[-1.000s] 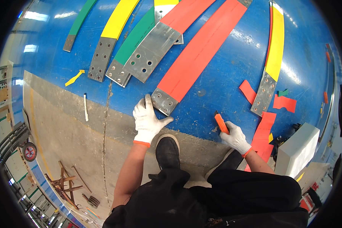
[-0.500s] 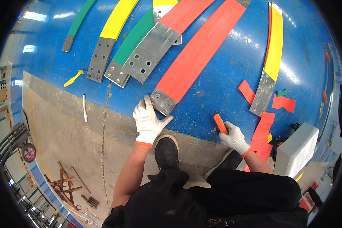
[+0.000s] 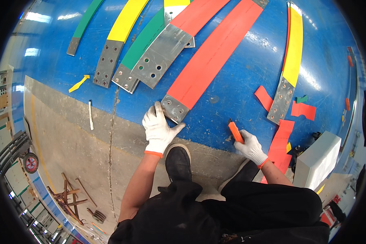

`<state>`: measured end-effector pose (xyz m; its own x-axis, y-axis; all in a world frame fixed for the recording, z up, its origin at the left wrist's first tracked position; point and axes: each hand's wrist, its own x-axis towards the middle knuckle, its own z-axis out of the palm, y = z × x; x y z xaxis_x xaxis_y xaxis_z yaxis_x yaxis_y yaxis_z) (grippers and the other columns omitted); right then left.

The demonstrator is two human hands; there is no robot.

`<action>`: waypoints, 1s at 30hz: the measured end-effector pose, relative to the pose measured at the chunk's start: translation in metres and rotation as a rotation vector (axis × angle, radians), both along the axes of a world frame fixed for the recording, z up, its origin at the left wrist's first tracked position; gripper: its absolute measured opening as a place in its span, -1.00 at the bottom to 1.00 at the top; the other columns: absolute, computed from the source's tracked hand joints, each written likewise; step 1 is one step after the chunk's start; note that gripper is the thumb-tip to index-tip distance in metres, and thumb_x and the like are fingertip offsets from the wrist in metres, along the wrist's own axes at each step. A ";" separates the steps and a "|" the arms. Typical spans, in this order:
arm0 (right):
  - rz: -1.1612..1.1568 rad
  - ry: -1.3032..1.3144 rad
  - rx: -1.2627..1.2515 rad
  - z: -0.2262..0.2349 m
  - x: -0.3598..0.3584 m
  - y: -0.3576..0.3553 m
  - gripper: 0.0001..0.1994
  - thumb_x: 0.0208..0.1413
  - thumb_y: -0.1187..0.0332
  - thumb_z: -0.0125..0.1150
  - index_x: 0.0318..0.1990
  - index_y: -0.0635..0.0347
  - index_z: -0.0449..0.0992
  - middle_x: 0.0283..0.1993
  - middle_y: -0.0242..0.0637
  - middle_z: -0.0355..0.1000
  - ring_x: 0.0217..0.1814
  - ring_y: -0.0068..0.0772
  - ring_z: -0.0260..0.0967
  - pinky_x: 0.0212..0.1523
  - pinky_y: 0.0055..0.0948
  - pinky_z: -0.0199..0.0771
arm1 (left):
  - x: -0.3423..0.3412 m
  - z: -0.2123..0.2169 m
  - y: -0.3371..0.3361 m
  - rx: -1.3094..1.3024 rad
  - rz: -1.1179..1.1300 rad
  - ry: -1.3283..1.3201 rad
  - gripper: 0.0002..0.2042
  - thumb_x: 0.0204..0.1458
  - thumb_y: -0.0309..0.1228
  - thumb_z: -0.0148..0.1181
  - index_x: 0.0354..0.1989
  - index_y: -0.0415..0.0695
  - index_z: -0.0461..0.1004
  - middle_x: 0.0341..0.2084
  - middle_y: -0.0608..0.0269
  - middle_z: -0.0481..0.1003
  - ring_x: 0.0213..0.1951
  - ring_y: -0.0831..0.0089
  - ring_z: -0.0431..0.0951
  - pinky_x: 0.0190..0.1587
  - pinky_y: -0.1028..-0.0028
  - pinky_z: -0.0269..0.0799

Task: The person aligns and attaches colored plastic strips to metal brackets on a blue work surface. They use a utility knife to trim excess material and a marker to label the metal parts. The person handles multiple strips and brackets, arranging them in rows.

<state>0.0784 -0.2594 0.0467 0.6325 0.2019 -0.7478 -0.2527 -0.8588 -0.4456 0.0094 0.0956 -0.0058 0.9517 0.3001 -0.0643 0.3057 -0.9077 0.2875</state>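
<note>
A flat metal busbar in a red sleeve [image 3: 215, 53] lies slantwise on the blue floor, its bare, drilled end [image 3: 175, 109] toward me. My left hand [image 3: 156, 128], in a white glove, grips the corner of that end, fingers along its left side and thumb at the near edge. To the right, my gloved right hand [image 3: 251, 145] is closed around an orange utility knife [image 3: 236, 132], its dark tip pointing up and left. The knife is apart from the busbar. Red sleeve scraps [image 3: 281, 138] lie right of the right hand.
More busbars lie beyond: another red one [image 3: 203, 14], a green one [image 3: 144, 44], a yellow one [image 3: 128, 20] and, at right, a yellow one [image 3: 293, 44]. A white marker [image 3: 90, 115] and yellow scrap [image 3: 79, 83] lie left. A white box [image 3: 318, 160] stands at right.
</note>
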 end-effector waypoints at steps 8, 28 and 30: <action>0.001 -0.005 0.009 -0.001 -0.001 -0.001 -0.52 0.06 0.21 0.28 0.13 0.25 0.57 -0.21 0.11 0.62 -0.14 0.14 0.64 -0.04 -0.11 0.58 | 0.001 0.003 -0.001 0.008 0.005 0.003 0.30 -0.35 0.18 0.69 0.51 -0.29 0.07 0.21 -0.30 0.33 0.21 -0.20 0.36 0.30 -0.08 0.27; 0.000 -0.004 0.000 -0.001 -0.001 -0.002 -0.52 0.06 0.21 0.28 0.13 0.25 0.57 -0.25 0.09 0.61 -0.20 0.11 0.64 -0.09 -0.10 0.57 | 0.014 0.019 -0.008 -0.001 0.017 0.096 0.33 -0.36 0.16 0.71 0.51 -0.31 0.03 0.21 -0.32 0.34 0.22 -0.22 0.38 0.32 -0.09 0.29; -0.003 -0.003 0.004 0.000 -0.001 -0.001 -0.52 0.06 0.21 0.28 0.13 0.25 0.57 -0.25 0.09 0.61 -0.20 0.11 0.64 -0.09 -0.10 0.57 | 0.022 0.020 -0.010 0.048 -0.017 0.056 0.33 -0.36 0.15 0.71 0.51 -0.31 0.01 0.22 -0.32 0.34 0.23 -0.22 0.37 0.33 -0.10 0.29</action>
